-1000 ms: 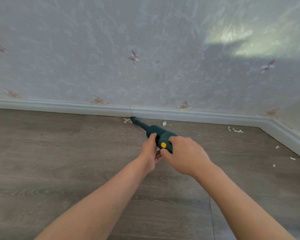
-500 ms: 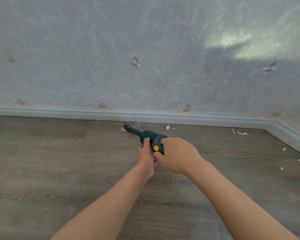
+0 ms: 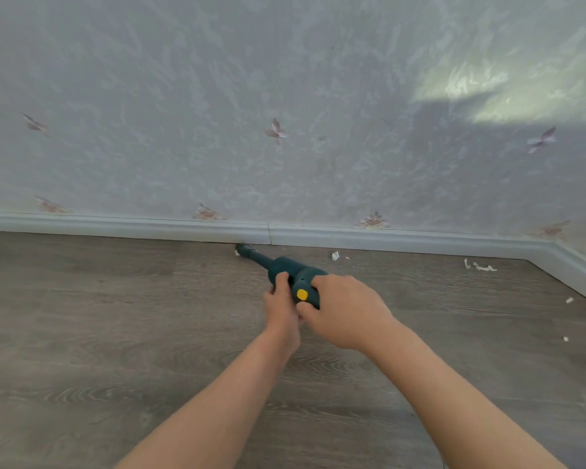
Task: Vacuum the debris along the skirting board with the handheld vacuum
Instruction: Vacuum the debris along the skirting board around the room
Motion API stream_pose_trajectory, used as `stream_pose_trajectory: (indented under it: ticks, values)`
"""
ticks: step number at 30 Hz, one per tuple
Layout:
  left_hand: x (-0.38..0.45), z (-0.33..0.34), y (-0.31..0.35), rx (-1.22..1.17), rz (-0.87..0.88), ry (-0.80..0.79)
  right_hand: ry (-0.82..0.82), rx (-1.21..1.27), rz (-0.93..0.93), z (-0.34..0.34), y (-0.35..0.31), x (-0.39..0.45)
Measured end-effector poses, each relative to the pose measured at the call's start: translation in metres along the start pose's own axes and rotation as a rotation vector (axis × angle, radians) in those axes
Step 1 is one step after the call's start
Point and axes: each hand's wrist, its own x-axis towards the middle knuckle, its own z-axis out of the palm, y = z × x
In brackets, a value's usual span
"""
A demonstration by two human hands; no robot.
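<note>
A dark green handheld vacuum (image 3: 290,267) with a yellow button points up and left, its nozzle tip touching the floor at the foot of the white skirting board (image 3: 149,227). A small white scrap (image 3: 237,253) lies right by the nozzle. My left hand (image 3: 280,306) grips the vacuum body from the left and below. My right hand (image 3: 344,309) wraps the rear handle, hiding it. More white debris lies along the board: one scrap (image 3: 335,255) right of the nozzle and a longer curl (image 3: 481,266) further right.
Grey wood-look floor (image 3: 115,333) fills the foreground. The skirting board turns a corner at the far right (image 3: 555,252), with small white bits (image 3: 569,300) scattered on the floor beside that side wall. Patterned wallpaper rises above.
The vacuum and both hands have shifted left along the skirting board. The scraps that lay near the nozzle a second ago are mostly gone; one small piece is left at the tip.
</note>
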Motion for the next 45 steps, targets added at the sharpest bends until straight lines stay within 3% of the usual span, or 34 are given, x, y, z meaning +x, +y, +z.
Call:
stream_pose_trajectory:
  ticks: [6,15,21,25,34,36,41,45]
  values:
    - [0.035,-0.017,0.002,-0.004,-0.069,-0.013,-0.025,-0.029,0.016,0.008,-0.025,0.024]
    - [-0.039,0.048,-0.007,0.257,-0.232,-0.305,0.047,-0.113,0.170,-0.031,0.051,-0.045]
    - [-0.046,0.058,-0.021,0.127,-0.069,-0.155,0.056,-0.033,0.102,-0.046,0.049,-0.060]
    - [-0.034,0.041,-0.020,0.148,-0.098,-0.088,0.012,-0.037,0.075,-0.030,0.040,-0.039]
    - [-0.056,0.067,-0.037,0.230,-0.263,-0.322,0.062,-0.043,0.218,-0.022,0.080,-0.069]
    - [-0.064,0.076,-0.047,0.205,-0.202,-0.287,0.060,-0.036,0.198,-0.037,0.081,-0.083]
    - [-0.074,0.086,-0.035,0.001,0.087,-0.029,0.102,-0.001,0.059,-0.063,0.065,-0.087]
    - [-0.064,0.084,-0.010,-0.017,0.092,-0.030,0.130,-0.037,0.032,-0.064,0.052,-0.067]
